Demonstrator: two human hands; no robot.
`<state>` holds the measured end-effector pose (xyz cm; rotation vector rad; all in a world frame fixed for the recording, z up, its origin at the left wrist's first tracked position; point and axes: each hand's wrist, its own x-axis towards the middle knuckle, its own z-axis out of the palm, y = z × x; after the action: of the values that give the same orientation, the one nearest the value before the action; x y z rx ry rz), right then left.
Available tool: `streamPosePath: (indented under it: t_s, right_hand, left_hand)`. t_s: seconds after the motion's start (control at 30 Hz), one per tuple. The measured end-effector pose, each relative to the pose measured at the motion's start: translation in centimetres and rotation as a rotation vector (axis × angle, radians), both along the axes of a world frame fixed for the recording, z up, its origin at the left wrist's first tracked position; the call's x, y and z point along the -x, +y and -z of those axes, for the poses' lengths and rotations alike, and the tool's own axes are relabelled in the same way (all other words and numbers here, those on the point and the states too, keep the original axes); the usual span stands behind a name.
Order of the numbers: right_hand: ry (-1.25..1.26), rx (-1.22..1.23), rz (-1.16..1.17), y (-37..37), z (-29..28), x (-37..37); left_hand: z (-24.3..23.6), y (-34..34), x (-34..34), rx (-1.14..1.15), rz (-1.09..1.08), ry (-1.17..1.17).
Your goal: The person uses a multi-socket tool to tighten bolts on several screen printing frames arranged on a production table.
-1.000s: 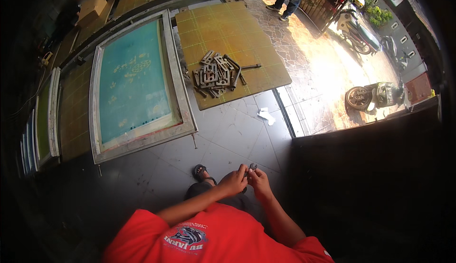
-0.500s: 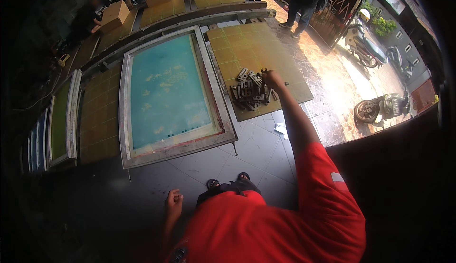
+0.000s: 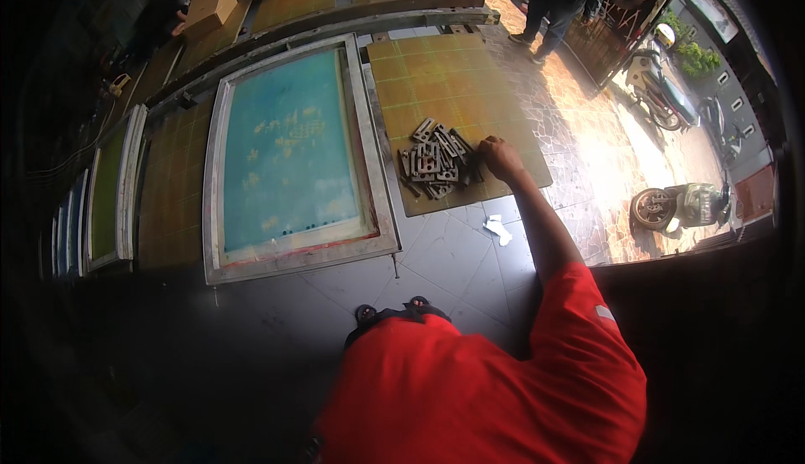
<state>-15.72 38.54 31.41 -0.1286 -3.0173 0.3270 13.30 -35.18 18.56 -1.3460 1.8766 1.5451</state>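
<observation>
My right hand (image 3: 501, 159) reaches out over a tan board (image 3: 444, 70), just right of a heap of metal pieces (image 3: 432, 162). Its fingers are bent together and point down at the board; whatever they hold, if anything, is hidden. Several of the heaped pieces are flat, grey and slotted like brackets; others are dark and rod-shaped. The heap lies near the board's front edge. My left hand is out of the picture.
Left of the board stands a framed blue-green printing screen (image 3: 293, 145). White scraps (image 3: 498, 229) lie on the grey floor tiles. Cardboard boxes (image 3: 210, 7) rest on boards at the back. A person (image 3: 558, 3) stands beyond, with motorcycles (image 3: 679, 208) at the right.
My right hand has moved from above the heap, where a wrench-like end showed at its fingers, to the heap's right side. My left hand has dropped out of view.
</observation>
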Motion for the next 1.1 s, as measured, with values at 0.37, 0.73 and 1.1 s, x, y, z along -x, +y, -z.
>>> streamPosePath:
  t_s: [0.37,0.73,1.1]
  right_hand:
    - [0.522,0.205,0.031,2.1,-2.7,-3.6]
    - [0.551,1.938,0.231,-26.2,-13.9,-9.2]
    - [0.383,2.002,0.158,-58.7,-12.9,-9.2]
  left_hand:
    - [-33.3,7.1,20.0,0.238,0.326,1.456]
    - [-32.2,9.0,24.6,-0.305,0.780,1.145]
    - [-26.5,3.7,24.0,-0.381,1.205,1.012]
